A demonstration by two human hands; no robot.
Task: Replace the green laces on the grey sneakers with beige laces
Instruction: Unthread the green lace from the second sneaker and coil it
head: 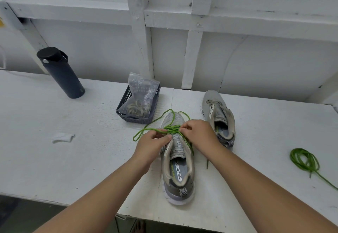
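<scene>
Working at a white bench, seen from the head camera, a person bent over the near sneaker (pixel 178 161), which lay with its heel toward the bench edge and its toe pointing away. Both hands met over the eyelets: the left hand (pixel 152 144) pinched a strand of the green lace (pixel 171 129) at the top of the tongue, and the right hand (pixel 198 134) had its fingers curled onto the same lace at the crossings. Loops of that lace trailed loose past the toe and off to the left, and one end hung down the shoe's right side, which suggested the unlacing of this shoe was under way but not finished.

The far sneaker (pixel 219 115) stood just to the right and behind, its eyelets bare of any lace. A second green lace (pixel 304 159) lay coiled well apart on the right of the bench, probably the one pulled from that shoe.

A small dark basket (pixel 124 108) behind the near sneaker held a clear bag (pixel 142 90) and pale coils that may have been the beige laces (pixel 136 109), though the view was too soft to be sure. By that reading, one lace was out, one was coming out, and all the relacing remained.
</scene>
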